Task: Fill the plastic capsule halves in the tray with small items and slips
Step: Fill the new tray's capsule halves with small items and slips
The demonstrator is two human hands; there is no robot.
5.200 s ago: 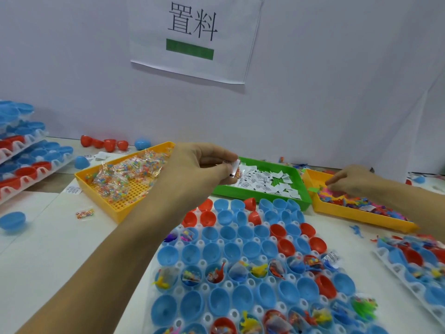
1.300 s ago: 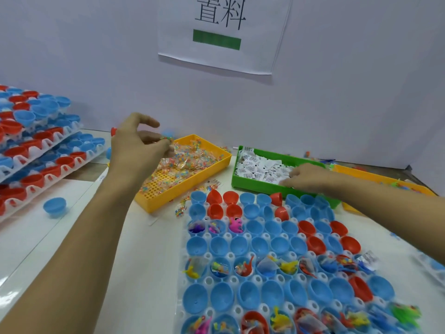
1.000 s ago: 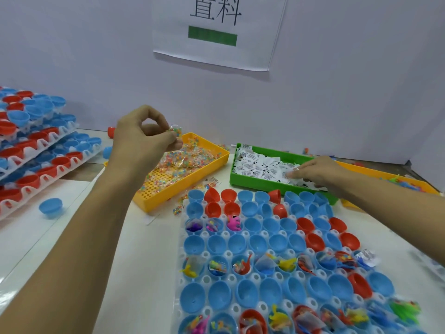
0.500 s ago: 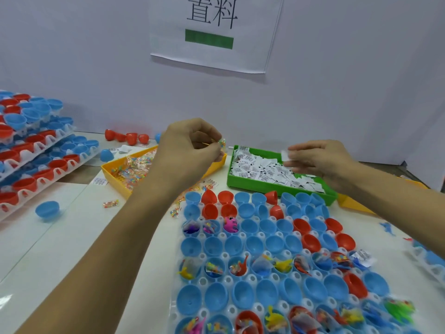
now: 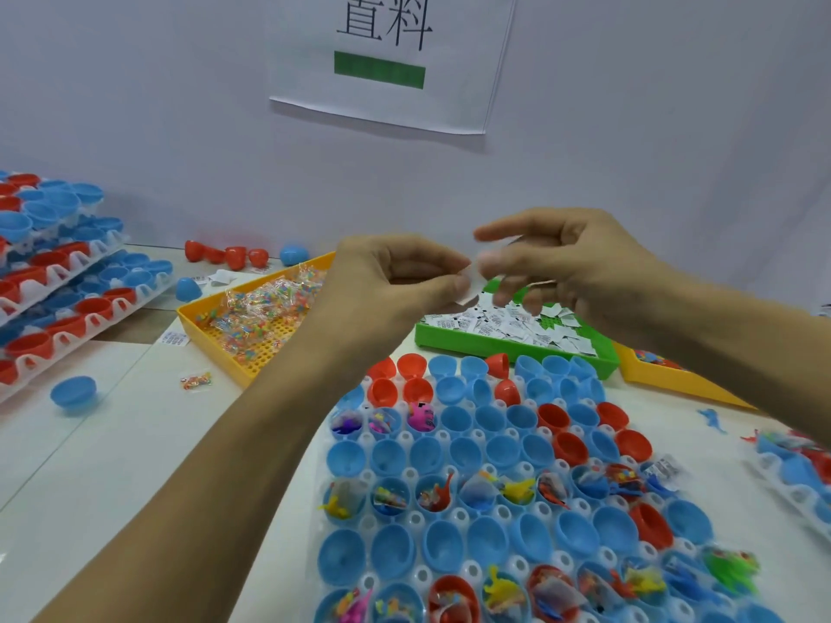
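White slip [image 5: 470, 281] is pinched between left hand [image 5: 395, 281] and right hand [image 5: 566, 258], both raised above the green bin [image 5: 517, 348], just behind the capsule tray [image 5: 508, 514].

A white table [image 5: 103, 478] is carrying everything. Directly below the two meeting hands, a white capsule tray [image 5: 454, 514] of blue and red halves is lying flat. Left of the grip a yellow basket [image 5: 211, 339] of clear bead packets is sitting, with one loose packet [image 5: 196, 380] and a blue capsule half [image 5: 73, 392] lying farther left. Under the grip a green tray [image 5: 517, 348] of paper slips is resting; stacked trays [image 5: 67, 285] are standing at the far left.
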